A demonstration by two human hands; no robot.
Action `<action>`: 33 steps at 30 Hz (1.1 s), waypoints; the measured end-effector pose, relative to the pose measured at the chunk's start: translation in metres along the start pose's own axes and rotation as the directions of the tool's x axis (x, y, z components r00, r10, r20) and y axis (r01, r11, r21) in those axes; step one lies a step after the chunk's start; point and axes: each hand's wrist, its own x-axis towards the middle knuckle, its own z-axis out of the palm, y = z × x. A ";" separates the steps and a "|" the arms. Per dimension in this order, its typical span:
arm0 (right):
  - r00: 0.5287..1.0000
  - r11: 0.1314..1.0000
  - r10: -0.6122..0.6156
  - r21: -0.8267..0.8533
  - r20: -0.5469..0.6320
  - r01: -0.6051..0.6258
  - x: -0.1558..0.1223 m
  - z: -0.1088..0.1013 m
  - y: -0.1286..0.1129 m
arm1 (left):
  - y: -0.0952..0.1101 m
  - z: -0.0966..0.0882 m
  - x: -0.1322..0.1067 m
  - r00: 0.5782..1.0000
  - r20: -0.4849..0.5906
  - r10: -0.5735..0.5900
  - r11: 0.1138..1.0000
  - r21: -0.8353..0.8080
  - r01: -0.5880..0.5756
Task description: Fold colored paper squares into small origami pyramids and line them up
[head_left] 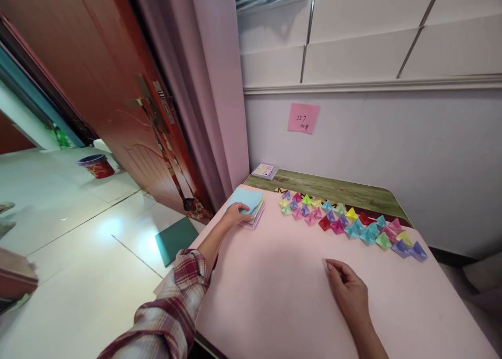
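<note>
My left hand is at the near side of a stack of coloured square paper, its fingers and thumb closed on the edge of the light blue top sheet. Part of that edge is hidden under the hand. Over the pink tabletop, my right hand is held with fingers curled and the thumb near the index finger; nothing shows in it. Beyond it, several small folded paper boats in many colours stand in slanting rows along the far side of the table.
A small patterned packet lies at the table's far left corner, on a green wood-grain strip. A pink note is stuck to the wall. To the left are a brown door, a curtain and a red bucket on the floor.
</note>
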 end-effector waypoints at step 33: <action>0.984 0.981 -0.163 -0.097 0.070 0.169 0.000 0.000 0.004 | 0.008 -0.016 -0.005 0.976 0.106 0.188 0.971 0.127 -0.201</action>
